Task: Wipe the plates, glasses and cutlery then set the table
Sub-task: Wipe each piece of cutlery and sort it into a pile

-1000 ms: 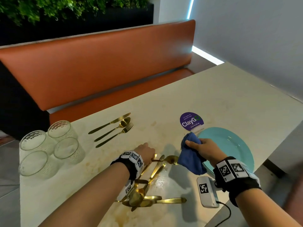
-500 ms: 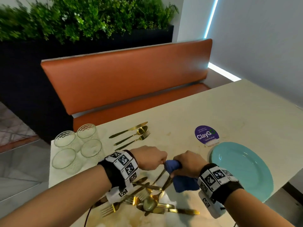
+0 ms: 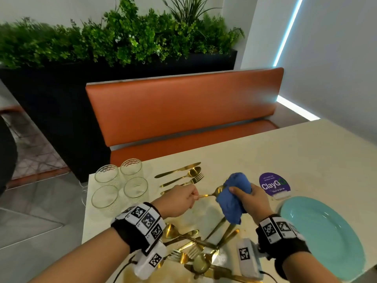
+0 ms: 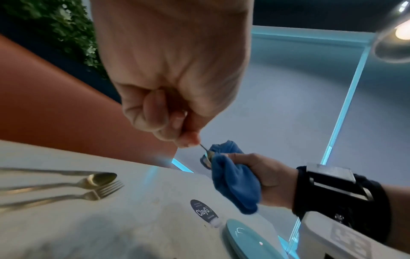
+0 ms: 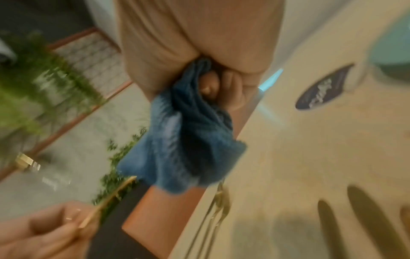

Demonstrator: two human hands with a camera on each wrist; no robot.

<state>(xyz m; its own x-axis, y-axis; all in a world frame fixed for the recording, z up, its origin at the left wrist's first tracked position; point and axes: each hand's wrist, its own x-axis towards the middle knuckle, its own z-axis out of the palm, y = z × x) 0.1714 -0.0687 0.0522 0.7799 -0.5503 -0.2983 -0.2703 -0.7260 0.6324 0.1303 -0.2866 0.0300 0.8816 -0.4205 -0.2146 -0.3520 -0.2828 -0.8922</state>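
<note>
My left hand [image 3: 181, 199] pinches the handle of a gold spoon [image 3: 212, 194] and holds it level above the table. The spoon's bowl is tucked into a blue cloth [image 3: 234, 197] that my right hand [image 3: 252, 201] grips. The left wrist view shows the left hand's fingertips [image 4: 188, 142] on the thin handle and the blue cloth [image 4: 233, 177] wrapped over the bowl. A heap of gold cutlery [image 3: 195, 248] lies below both wrists. A gold knife, spoon and fork set [image 3: 183, 176] lies laid out beyond my left hand. The teal plate [image 3: 326, 235] sits at the right.
Several clear glasses [image 3: 120, 184] stand grouped at the table's left corner. A purple round sign [image 3: 274, 183] sits beyond the plate. An orange bench [image 3: 183, 111] runs along the table's far side, with a planter behind. The cream table [image 3: 306, 152] stretches to the right.
My left hand lifted a spoon out of the heap and my right hand brought the cloth around its bowl. The head view tilted upward, showing more bench and plants.
</note>
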